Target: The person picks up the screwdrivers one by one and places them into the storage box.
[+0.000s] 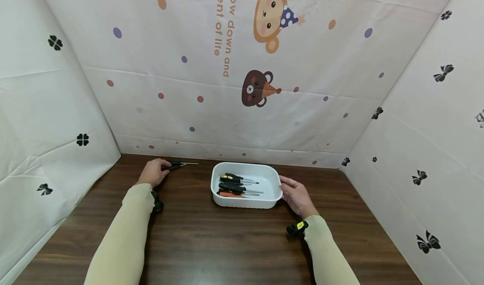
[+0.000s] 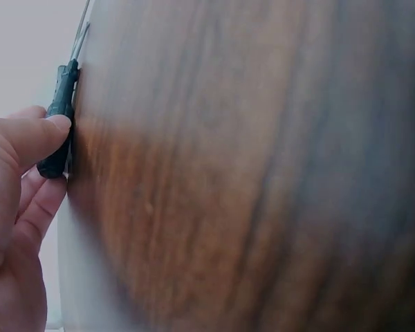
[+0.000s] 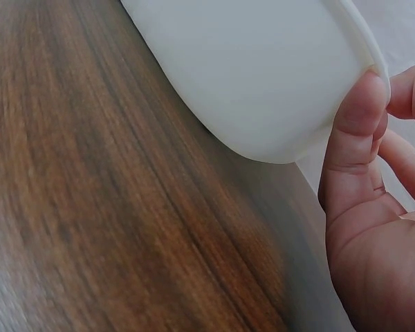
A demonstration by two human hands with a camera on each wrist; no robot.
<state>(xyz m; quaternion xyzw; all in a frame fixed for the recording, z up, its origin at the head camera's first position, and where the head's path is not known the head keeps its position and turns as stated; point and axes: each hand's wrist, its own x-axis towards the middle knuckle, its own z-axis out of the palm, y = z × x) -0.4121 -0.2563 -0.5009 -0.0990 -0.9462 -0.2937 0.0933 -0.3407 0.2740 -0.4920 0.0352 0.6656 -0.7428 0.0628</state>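
At the table's far left, my left hand (image 1: 153,172) pinches a black-handled screwdriver (image 2: 61,114) between thumb and fingers. A second shaft and part of another dark handle show close beside it in the left wrist view; both shafts (image 1: 189,163) point right. A white plastic tray (image 1: 247,204) with rounded corners sits at the back middle. My right hand (image 1: 296,196) grips its right rim, thumb against the outer wall (image 3: 263,90). In the tray's left half lie several screwdrivers, some with black handles (image 1: 231,187), one with an orange handle (image 1: 230,194), tips toward the right.
The dark wood table (image 1: 211,243) stretches in front of the tray. A printed white cloth (image 1: 181,121) rises behind its back edge, and white cloth walls (image 1: 378,184) stand at both sides. Each wrist wears a small black camera (image 1: 296,229).
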